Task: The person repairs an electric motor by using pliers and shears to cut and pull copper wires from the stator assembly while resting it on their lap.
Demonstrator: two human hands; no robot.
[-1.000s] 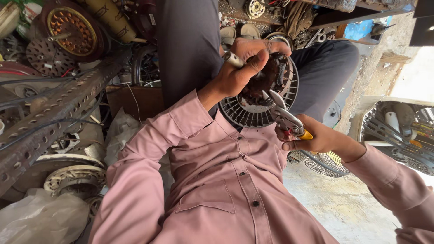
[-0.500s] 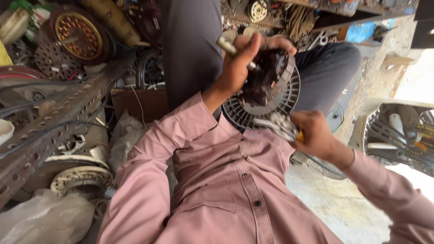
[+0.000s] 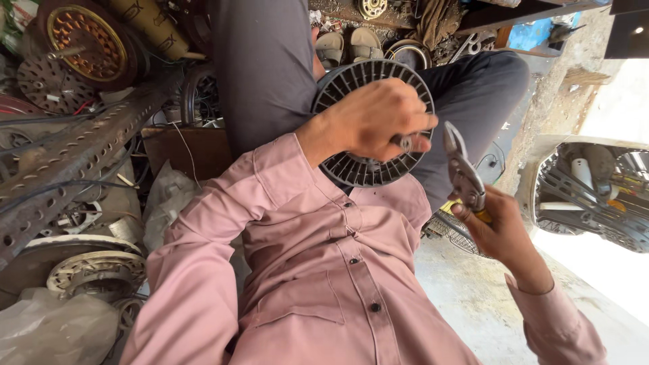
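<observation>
The pliers came off the round motor part

Since half a second ago, the right hand (image 3: 503,233) lifted the pliers (image 3: 463,172) away, fingers closed on their handles; the left hand (image 3: 375,122) gripped a small metal piece (image 3: 404,142) over the ribbed disc (image 3: 362,165) on the lap.

No screens or signs show around my grip. Left of my left hand (image 3: 368,118), closed on a small tool (image 3: 404,142), stands a brown cardboard box (image 3: 193,150). A crumpled grey plastic bag (image 3: 169,199) lies just below the box. Far down-left lies a larger translucent bag (image 3: 47,331). Far up-left, cut by the edge, is a green, red and white packet (image 3: 15,17). Well above my right hand (image 3: 497,226), which grips snips (image 3: 463,169), sits a blue box-like shape (image 3: 534,32), too hidden to tell.
</observation>
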